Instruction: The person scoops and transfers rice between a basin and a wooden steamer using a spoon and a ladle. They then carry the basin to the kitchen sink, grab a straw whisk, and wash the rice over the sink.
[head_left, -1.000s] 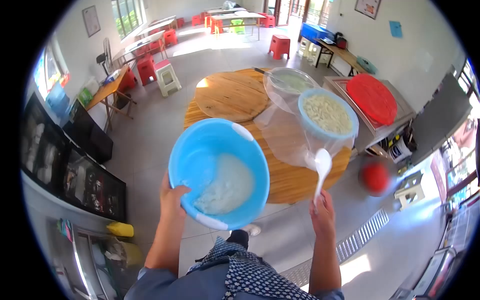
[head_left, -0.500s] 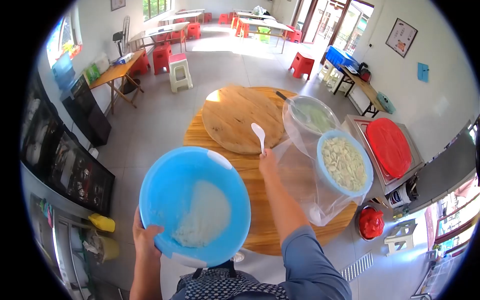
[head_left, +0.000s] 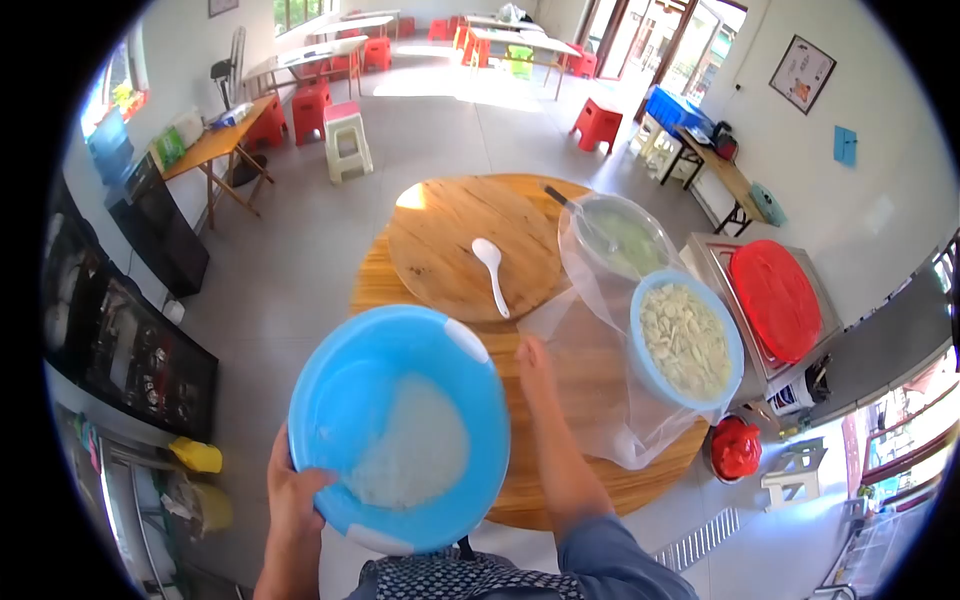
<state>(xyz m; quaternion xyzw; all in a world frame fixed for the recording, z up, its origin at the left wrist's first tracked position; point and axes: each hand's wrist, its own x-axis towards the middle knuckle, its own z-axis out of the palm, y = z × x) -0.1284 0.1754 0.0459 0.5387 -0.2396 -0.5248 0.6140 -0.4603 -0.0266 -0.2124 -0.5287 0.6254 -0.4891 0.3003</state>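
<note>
My left hand (head_left: 294, 487) grips the near-left rim of a large blue plastic basin (head_left: 330, 370), thumb over the edge. The basin is tilted towards me and holds a mound of white, flour-like powder (head_left: 420, 450). My right hand (head_left: 535, 362) hovers over the table just right of the basin, apart from it. Its fingers look curled together with nothing visible in them. A white spoon (head_left: 488, 262) lies on the round wooden board (head_left: 430, 225), beyond my right hand.
On the round wooden table (head_left: 600, 490), a clear plastic sheet (head_left: 580, 350) lies beside a light-blue bowl (head_left: 638, 345) of pale sliced pieces. Behind it stands a covered bowl (head_left: 620, 235) with green contents. A red lid (head_left: 775, 300) rests on the steel counter at right.
My right hand has let go of the white spoon, which now lies on the wooden board, and has drawn back towards me. My left hand keeps hold of the basin, which has shifted slightly.
</note>
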